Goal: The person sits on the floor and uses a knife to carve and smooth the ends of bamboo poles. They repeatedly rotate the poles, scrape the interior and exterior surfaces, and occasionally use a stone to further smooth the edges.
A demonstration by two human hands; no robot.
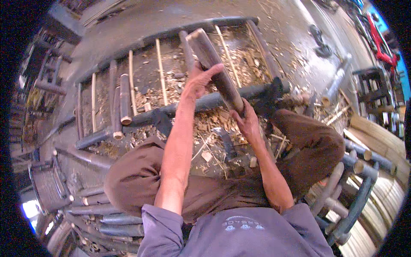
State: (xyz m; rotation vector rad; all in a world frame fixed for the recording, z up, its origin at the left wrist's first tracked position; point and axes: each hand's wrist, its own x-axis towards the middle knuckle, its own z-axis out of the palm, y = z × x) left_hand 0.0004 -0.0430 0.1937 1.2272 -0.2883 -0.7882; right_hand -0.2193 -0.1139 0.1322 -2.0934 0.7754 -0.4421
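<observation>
I'm seeing, over my feed, the left arm reaching forward — its hand point(199, 82) gripping the dark pole point(229, 91) around the middle; the right hand point(247, 121) is clasping the near end; the pole is slanting above the ladder-like frame point(209, 101); pale lettering point(246, 223) (small) is marking the shirt point(257, 242).

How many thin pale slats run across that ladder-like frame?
4: one slat near the left end, a second slat and third slat farther right, a fourth slat right of the held pole. The pole or left hand may hide another.
</observation>
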